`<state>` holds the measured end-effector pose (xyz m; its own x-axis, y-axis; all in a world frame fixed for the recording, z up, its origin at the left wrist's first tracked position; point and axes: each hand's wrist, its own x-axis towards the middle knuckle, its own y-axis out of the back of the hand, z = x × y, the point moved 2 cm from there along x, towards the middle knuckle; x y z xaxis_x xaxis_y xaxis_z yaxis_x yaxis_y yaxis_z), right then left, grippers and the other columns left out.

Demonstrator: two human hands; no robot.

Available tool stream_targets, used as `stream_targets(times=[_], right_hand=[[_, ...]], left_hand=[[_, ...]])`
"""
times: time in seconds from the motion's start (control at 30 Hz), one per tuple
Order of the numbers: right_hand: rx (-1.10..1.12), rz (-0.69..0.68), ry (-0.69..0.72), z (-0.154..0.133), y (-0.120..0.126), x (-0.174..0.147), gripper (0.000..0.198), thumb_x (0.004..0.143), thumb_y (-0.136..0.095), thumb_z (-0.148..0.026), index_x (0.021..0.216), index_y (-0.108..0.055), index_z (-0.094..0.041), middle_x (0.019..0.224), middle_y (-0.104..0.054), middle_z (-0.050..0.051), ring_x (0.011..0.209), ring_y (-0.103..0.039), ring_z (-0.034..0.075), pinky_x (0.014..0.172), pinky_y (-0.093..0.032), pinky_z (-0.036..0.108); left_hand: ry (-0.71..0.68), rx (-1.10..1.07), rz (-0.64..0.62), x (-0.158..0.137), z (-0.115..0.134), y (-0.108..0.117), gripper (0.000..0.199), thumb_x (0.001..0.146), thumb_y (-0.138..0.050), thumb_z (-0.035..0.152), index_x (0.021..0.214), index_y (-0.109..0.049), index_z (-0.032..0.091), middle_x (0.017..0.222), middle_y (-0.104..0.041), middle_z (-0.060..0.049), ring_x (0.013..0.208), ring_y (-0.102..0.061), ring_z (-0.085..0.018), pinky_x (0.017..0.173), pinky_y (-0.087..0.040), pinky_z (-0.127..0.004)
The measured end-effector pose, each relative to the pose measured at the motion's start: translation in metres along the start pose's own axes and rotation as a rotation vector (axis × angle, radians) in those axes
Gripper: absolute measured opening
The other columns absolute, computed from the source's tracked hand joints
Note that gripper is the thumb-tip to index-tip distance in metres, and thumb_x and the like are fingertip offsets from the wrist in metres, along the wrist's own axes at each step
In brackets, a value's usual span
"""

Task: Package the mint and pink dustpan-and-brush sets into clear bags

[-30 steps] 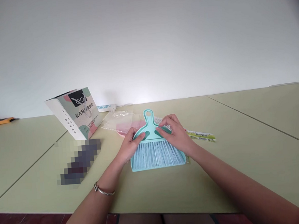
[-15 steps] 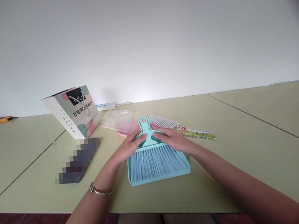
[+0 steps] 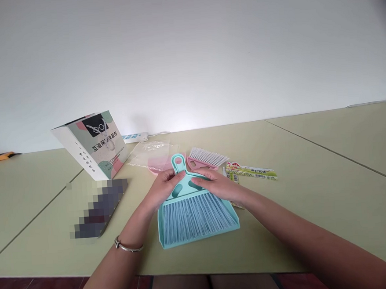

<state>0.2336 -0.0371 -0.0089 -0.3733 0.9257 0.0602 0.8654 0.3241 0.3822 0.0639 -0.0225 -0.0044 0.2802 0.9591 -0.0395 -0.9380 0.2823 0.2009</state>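
Green table (image 3: 315,189), two hands' grip grasping one teal dustpan (image 3: 198,223), one pink brush (image 3: 205,159) beyond.

Pink brush (image 3: 204,158), wrapper (image 3: 252,172) crowd behind; right side open.

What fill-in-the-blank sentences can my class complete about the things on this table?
1. Both hands, left hand and right hand, rest on the ____ dustpan set.
2. The small brush behind it has a ____ handle.
3. The printed paper bag stands to the ____ of the dustpan set.
4. The left wrist wears a ____.

Missing words: teal; pink; left; bracelet
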Motion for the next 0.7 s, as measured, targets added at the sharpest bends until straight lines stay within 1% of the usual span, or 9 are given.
stream_targets(times=[0.13, 0.23, 0.3, 0.33, 0.4, 0.43, 0.5, 0.57, 0.7], right_hand=[[0.083, -0.092, -0.048, -0.003, 0.004, -0.001, 0.034, 0.081, -0.053, -0.046, 0.109, -0.063, -0.029, 0.109, -0.065, 0.002, 0.097, -0.061, 0.022, 0.081, -0.049, 0.037], [0.105, -0.144, -0.096, -0.005, 0.023, 0.000, 0.036, 0.079, -0.053, -0.051, 0.106, -0.064, -0.029, 0.107, -0.067, 0.002, 0.093, -0.063, 0.020, 0.074, -0.051, 0.034], [0.052, -0.034, -0.120, 0.003, 0.051, 0.002, 0.038, 0.080, -0.051, -0.051, 0.104, -0.063, -0.025, 0.103, -0.067, 0.005, 0.088, -0.064, 0.019, 0.069, -0.051, 0.032], [-0.017, 0.101, -0.120, 0.010, 0.070, 0.002, 0.036, 0.079, -0.051, -0.049, 0.101, -0.062, -0.022, 0.102, -0.067, 0.006, 0.086, -0.064, 0.019, 0.068, -0.051, 0.031], [-0.306, 0.353, -0.214, 0.034, 0.111, -0.001, 0.036, 0.075, -0.056, -0.048, 0.098, -0.058, -0.020, 0.105, -0.065, 0.009, 0.088, -0.062, 0.022, 0.069, -0.049, 0.033], [-0.453, 0.401, -0.303, 0.048, 0.129, -0.004, 0.040, 0.070, -0.061, -0.048, 0.096, -0.058, -0.019, 0.104, -0.064, 0.012, 0.089, -0.062, 0.024, 0.071, -0.049, 0.035], [-0.664, 0.320, -0.480, 0.076, 0.155, -0.010, 0.048, 0.055, -0.071, -0.050, 0.089, -0.058, -0.018, 0.100, -0.063, 0.014, 0.088, -0.061, 0.028, 0.069, -0.048, 0.038], [-0.763, 0.245, -0.545, 0.092, 0.168, -0.015, 0.050, 0.045, -0.076, -0.050, 0.080, -0.057, -0.020, 0.099, -0.062, 0.013, 0.087, -0.060, 0.029, 0.067, -0.048, 0.038], [-0.740, 0.038, -0.580, 0.093, 0.165, -0.019, 0.035, 0.048, -0.074, -0.048, 0.059, -0.055, -0.021, 0.075, -0.064, 0.006, 0.074, -0.060, 0.026, 0.061, -0.043, 0.035]], left_hand=[[-0.017, 0.010, -0.026, 0.000, 0.001, 0.001, 0.037, 0.069, -0.064, 0.052, 0.082, -0.066, 0.017, 0.073, -0.063, -0.002, 0.060, -0.054, -0.013, 0.055, -0.040, -0.023], [0.006, -0.013, -0.001, 0.001, 0.000, 0.002, 0.037, 0.069, -0.064, 0.052, 0.083, -0.066, 0.018, 0.073, -0.064, -0.002, 0.061, -0.056, -0.014, 0.056, -0.040, -0.024], [0.023, -0.036, 0.036, 0.001, 0.000, 0.003, 0.036, 0.068, -0.065, 0.051, 0.081, -0.066, 0.018, 0.071, -0.063, -0.001, 0.060, -0.055, -0.013, 0.055, -0.040, -0.024], [0.030, -0.046, 0.052, 0.001, 0.000, 0.004, 0.035, 0.068, -0.065, 0.051, 0.079, -0.065, 0.018, 0.070, -0.063, 0.000, 0.059, -0.055, -0.013, 0.055, -0.039, -0.023], [0.036, -0.065, 0.073, 0.002, -0.001, 0.004, 0.033, 0.067, -0.066, 0.049, 0.077, -0.065, 0.018, 0.069, -0.062, 0.001, 0.058, -0.054, -0.012, 0.054, -0.039, -0.023], [0.038, -0.073, 0.075, 0.002, -0.001, 0.004, 0.032, 0.067, -0.066, 0.049, 0.077, -0.065, 0.018, 0.068, -0.062, 0.001, 0.057, -0.054, -0.011, 0.054, -0.039, -0.023], [0.045, -0.085, 0.072, 0.002, -0.002, 0.004, 0.032, 0.068, -0.066, 0.048, 0.078, -0.065, 0.018, 0.069, -0.062, 0.002, 0.057, -0.054, -0.011, 0.054, -0.039, -0.023], [0.052, -0.095, 0.061, 0.002, -0.002, 0.003, 0.032, 0.068, -0.066, 0.048, 0.078, -0.065, 0.018, 0.070, -0.063, 0.002, 0.057, -0.054, -0.010, 0.054, -0.039, -0.022], [0.053, -0.116, 0.063, 0.003, -0.003, 0.004, 0.032, 0.068, -0.067, 0.048, 0.081, -0.065, 0.018, 0.071, -0.064, 0.001, 0.057, -0.055, -0.011, 0.054, -0.040, -0.022]])
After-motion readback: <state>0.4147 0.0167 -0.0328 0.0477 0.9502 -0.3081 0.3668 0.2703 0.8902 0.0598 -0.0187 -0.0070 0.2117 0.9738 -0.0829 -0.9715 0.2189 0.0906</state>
